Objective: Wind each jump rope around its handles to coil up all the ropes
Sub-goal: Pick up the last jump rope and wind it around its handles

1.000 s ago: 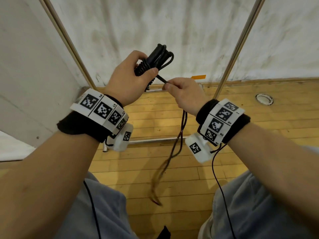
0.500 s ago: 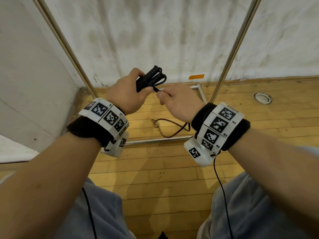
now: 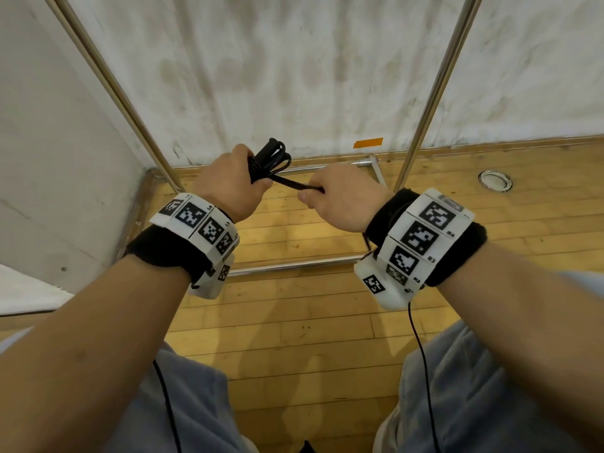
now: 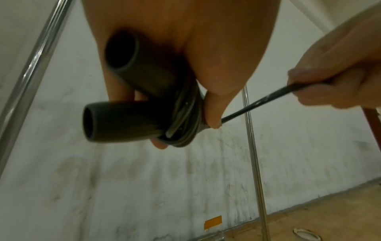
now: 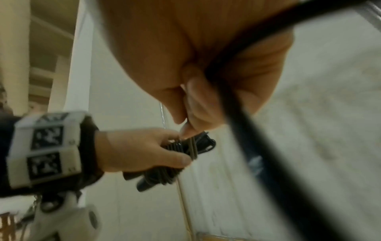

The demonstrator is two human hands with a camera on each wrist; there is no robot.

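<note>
My left hand (image 3: 228, 181) grips two black jump rope handles (image 4: 123, 104) held side by side, with black rope coiled around them (image 4: 185, 114). The handle tips and coils (image 3: 271, 158) stick up past its thumb. A short taut stretch of rope (image 3: 294, 184) runs from the bundle to my right hand (image 3: 343, 197), which pinches it in curled fingers about a hand's width to the right. In the right wrist view the rope (image 5: 237, 104) passes through the right hand's fingers (image 5: 193, 101) and trails off blurred past the camera. The left hand (image 5: 140, 150) with the bundle (image 5: 185, 151) shows beyond.
I stand over a wooden floor (image 3: 294, 322) facing a stained white wall (image 3: 294, 76). Two slanted metal poles (image 3: 434, 89) rise on either side, joined by low metal bars (image 3: 294, 264). An orange tape mark (image 3: 367, 143) and a round floor fitting (image 3: 495, 180) lie near the wall.
The loose rope that hung down to the floor has been drawn up out of sight. Both hands have lowered, and the right hand has pulled away to the right, stretching the rope taut.
</note>
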